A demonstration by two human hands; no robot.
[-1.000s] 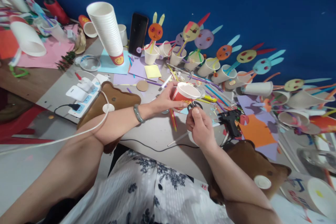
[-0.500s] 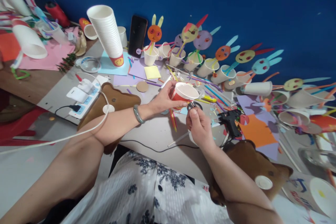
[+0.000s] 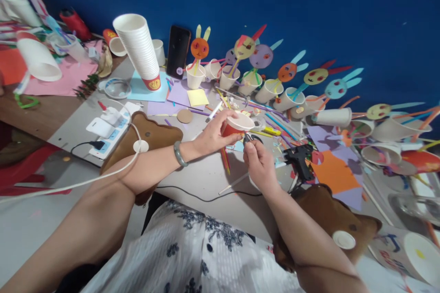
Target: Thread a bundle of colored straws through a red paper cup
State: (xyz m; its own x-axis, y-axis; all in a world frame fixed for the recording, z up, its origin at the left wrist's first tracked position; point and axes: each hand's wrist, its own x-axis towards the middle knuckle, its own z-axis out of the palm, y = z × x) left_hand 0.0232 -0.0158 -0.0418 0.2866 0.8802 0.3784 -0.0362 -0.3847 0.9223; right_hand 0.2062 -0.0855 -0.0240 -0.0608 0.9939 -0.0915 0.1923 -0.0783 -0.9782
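My left hand (image 3: 219, 132) is closed around a red-and-white paper cup (image 3: 241, 122), its pale rim tilted up. Close against the cup's lower right side is my right hand (image 3: 258, 160), pinching a small dark tool (image 3: 247, 138) that looks like black-handled scissors; a black loop shows just behind the fingers. Most of the tool is hidden by the hand. Beneath the cup, red and yellow pencil-like sticks (image 3: 225, 160) lie on the grey table (image 3: 202, 174).
Rabbit-faced paper cups (image 3: 195, 76) line the blue wall. A tall cup stack (image 3: 137, 46), a phone (image 3: 178, 50) and a power strip (image 3: 113, 135) stand left. A black glue gun (image 3: 299, 162), orange paper (image 3: 333, 171) and brown cushions (image 3: 323, 219) lie right. A black cord (image 3: 199, 198) crosses the front.
The cup has shifted slightly left and tipped a little in my left hand. My right hand keeps its pinch on the dark tool beside it. The whole view has moved slightly.
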